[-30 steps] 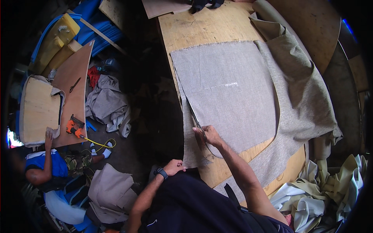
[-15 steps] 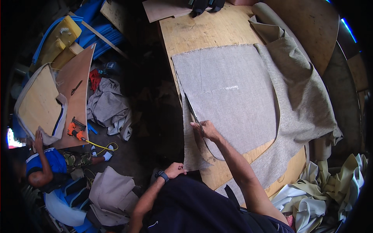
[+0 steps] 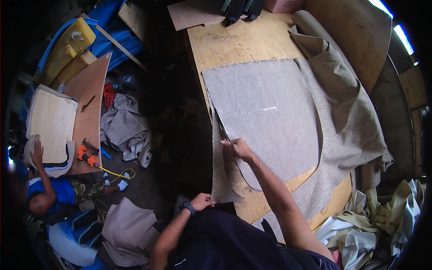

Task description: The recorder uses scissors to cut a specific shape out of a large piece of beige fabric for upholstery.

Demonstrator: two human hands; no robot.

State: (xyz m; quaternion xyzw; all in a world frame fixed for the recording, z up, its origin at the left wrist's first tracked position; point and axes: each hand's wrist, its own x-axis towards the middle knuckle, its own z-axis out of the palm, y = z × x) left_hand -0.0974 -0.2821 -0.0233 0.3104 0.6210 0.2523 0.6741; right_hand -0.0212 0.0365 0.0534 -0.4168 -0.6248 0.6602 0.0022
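Note:
A grey woven fabric piece (image 3: 274, 139) with a rounded outline lies flat on the wooden table. My right hand (image 3: 241, 150) is closed on dark scissors (image 3: 223, 128), their blades at the fabric's left edge and pointing away from me. To the left of the cut line hangs a narrow fabric strip (image 3: 220, 182) along the table's edge. My left hand (image 3: 201, 201), with a watch on the wrist, pinches the strip's near lower corner. Part of the scissors' handles is hidden by my right fingers.
More grey fabric (image 3: 348, 103) lies bunched to the right, beside a fabric roll (image 3: 315, 27). Cream and white scraps (image 3: 373, 225) heap at the lower right. On the left, a co-worker (image 3: 49, 193) handles a padded panel (image 3: 51, 117) near an orange staple gun (image 3: 87, 154).
My hands keep almost the same places, the right on the scissors and the left at the strip's corner. On the left, the co-worker's padded panel has turned and the person's hand has shifted.

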